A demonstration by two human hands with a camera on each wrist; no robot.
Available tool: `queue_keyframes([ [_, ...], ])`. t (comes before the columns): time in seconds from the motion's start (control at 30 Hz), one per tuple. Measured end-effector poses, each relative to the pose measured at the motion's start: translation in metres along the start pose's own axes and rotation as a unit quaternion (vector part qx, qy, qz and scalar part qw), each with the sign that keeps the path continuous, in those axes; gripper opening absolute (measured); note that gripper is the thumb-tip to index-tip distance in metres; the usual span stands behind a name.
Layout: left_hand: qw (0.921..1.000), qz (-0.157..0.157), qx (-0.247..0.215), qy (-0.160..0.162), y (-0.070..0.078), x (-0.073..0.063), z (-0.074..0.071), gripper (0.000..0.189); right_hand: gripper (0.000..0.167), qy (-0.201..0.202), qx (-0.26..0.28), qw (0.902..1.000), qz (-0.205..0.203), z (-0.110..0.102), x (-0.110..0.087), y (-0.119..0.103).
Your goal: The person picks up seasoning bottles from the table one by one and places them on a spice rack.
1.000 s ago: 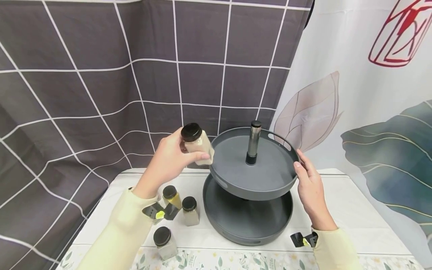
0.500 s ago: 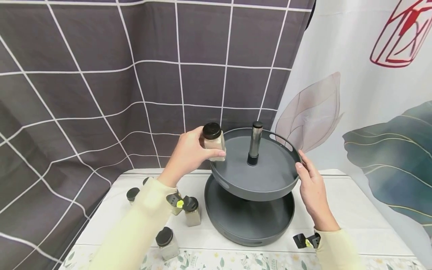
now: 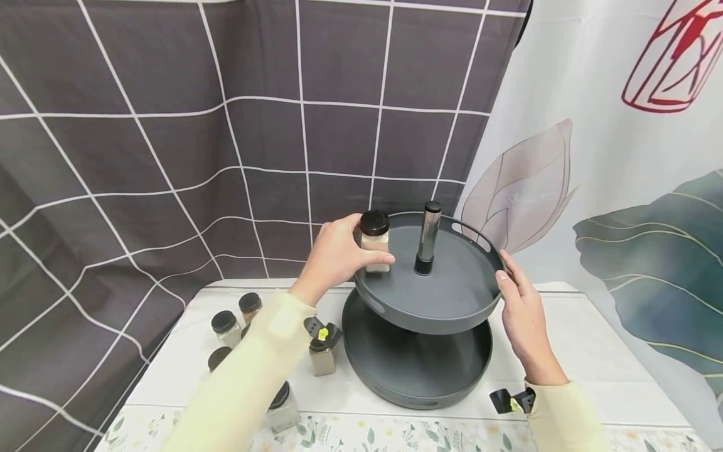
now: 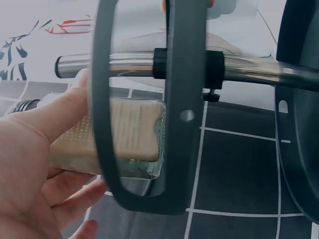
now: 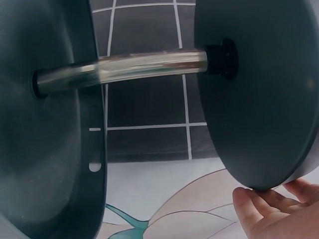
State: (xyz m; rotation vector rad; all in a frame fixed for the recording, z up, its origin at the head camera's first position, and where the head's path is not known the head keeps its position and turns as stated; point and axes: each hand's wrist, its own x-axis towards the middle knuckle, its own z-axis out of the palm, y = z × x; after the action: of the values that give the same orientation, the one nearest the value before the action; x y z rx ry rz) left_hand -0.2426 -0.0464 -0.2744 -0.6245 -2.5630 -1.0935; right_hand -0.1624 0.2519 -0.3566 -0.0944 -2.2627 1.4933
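My left hand [image 3: 337, 254] holds a square glass jar [image 3: 375, 243] with a black lid and pale contents, thumb across its near side. The jar stands upright within the left rim of the upper round tray [image 3: 457, 285] of a dark grey two-tier stand. In the left wrist view, the jar [image 4: 132, 129] shows through the tray's handle slot; I cannot tell whether its base touches the tray floor. At the right, my right hand [image 3: 522, 314] grips the upper tray's rim. Its fingertips [image 5: 244, 199] touch the tray's edge in the right wrist view.
Below is the wider lower tray [image 3: 415, 376], joined by a metal post [image 5: 149, 67]. Several black-lidded jars stand on the left of the white table, including one jar [image 3: 322, 362] beside the stand and another jar [image 3: 284, 411] near the front. A dark grid-patterned curtain [image 3: 339, 138] hangs behind.
My left hand has carried the jar rightward and set it more upright, from beside the upper tray to inside its left rim. My right hand stays on the rim.
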Motion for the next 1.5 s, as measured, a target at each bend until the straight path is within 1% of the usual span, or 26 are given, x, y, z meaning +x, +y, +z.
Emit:
queue_keyframes([
  [0.2, 0.9997, -0.007, 0.022, -0.007, -0.003, 0.003, 0.009, 0.056, 0.052, 0.004, -0.005, 1.0000, -0.005, -0.001, 0.002, -0.001],
  [0.3, 0.9997, -0.009, 0.023, -0.009, -0.005, 0.003, 0.012, 0.055, 0.052, 0.007, -0.006, 0.9999, -0.005, -0.001, 0.002, -0.001],
  [0.37, 0.9997, -0.013, 0.020, -0.010, -0.006, 0.002, 0.013, 0.056, 0.052, 0.006, -0.006, 1.0000, -0.004, 0.000, 0.001, -0.001],
  [0.57, 0.9993, -0.029, -0.006, -0.023, -0.008, 0.000, 0.015, 0.072, 0.052, 0.006, -0.011, 0.9999, 0.000, 0.000, 0.000, -0.001],
  [0.8, 0.9989, -0.016, -0.035, -0.028, -0.013, -0.002, 0.014, 0.075, 0.052, 0.004, -0.011, 0.9999, -0.004, 0.001, 0.001, 0.001],
  [0.87, 0.9990, -0.008, -0.039, -0.022, -0.014, -0.003, 0.011, 0.076, 0.051, 0.007, -0.013, 0.9999, -0.003, 0.000, 0.001, 0.001],
  [0.93, 0.9989, -0.001, -0.047, -0.007, -0.013, -0.006, 0.004, 0.075, 0.051, 0.008, -0.013, 0.9999, -0.002, 0.000, 0.001, 0.001],
  [1.0, 0.9980, 0.007, -0.059, 0.019, -0.012, -0.013, -0.006, 0.071, 0.051, 0.008, -0.012, 0.9999, -0.002, 0.001, 0.001, 0.001],
  [1.07, 0.9961, 0.014, -0.070, 0.051, -0.009, -0.022, -0.019, 0.064, 0.051, 0.006, -0.010, 0.9999, -0.001, 0.001, 0.000, 0.001],
  [1.17, 0.9914, 0.028, -0.084, 0.097, -0.006, -0.040, -0.037, 0.057, 0.051, 0.006, -0.010, 0.9999, -0.001, 0.001, 0.000, 0.001],
  [1.23, 0.9886, 0.033, -0.090, 0.117, -0.005, -0.053, -0.048, 0.054, 0.051, 0.010, -0.011, 0.9999, 0.000, 0.000, 0.000, 0.000],
  [1.3, 0.9859, 0.034, -0.102, 0.129, -0.005, -0.066, -0.056, 0.052, 0.051, 0.012, -0.010, 0.9999, 0.000, 0.000, 0.000, 0.000],
  [1.37, 0.9849, 0.024, -0.106, 0.135, -0.007, -0.081, -0.062, 0.049, 0.051, 0.012, -0.008, 0.9999, 0.000, 0.000, 0.001, 0.000],
  [1.5, 0.9858, 0.000, -0.091, 0.141, -0.014, -0.113, -0.070, 0.044, 0.052, 0.007, 0.000, 1.0000, -0.001, 0.001, 0.000, 0.001],
])
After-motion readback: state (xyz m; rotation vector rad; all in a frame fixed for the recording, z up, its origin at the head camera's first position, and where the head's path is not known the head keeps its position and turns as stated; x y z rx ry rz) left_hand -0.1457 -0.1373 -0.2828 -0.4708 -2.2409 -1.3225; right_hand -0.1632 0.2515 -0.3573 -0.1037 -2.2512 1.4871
